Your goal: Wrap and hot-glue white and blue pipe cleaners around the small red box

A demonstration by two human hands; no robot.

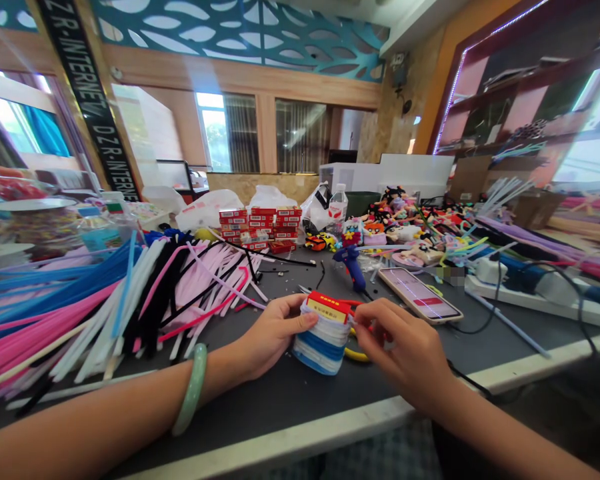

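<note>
A small red and yellow box (330, 308) is tilted up just above the table's front part. White and blue pipe cleaners (321, 350) wrap its sides in stripes, leaving the red top bare. My left hand (276, 330), with a pale green bangle on the wrist, grips the box from the left, thumb on the near face. At the box's upper right edge, my right hand (405, 347) has its thumb and fingertips pinched together, seemingly on a white pipe cleaner end; the fingers partly hide it. Behind the box lies a tool with yellow and red handles (356, 355), mostly covered.
Loose pipe cleaners (105, 300) in many colours spread over the left side. Stacked red boxes (263, 227) stand at the back. A blue glue gun (350, 265), a phone (420, 295) and cables lie beyond my right hand. Finished fuzzy figures (405, 230) pile up behind.
</note>
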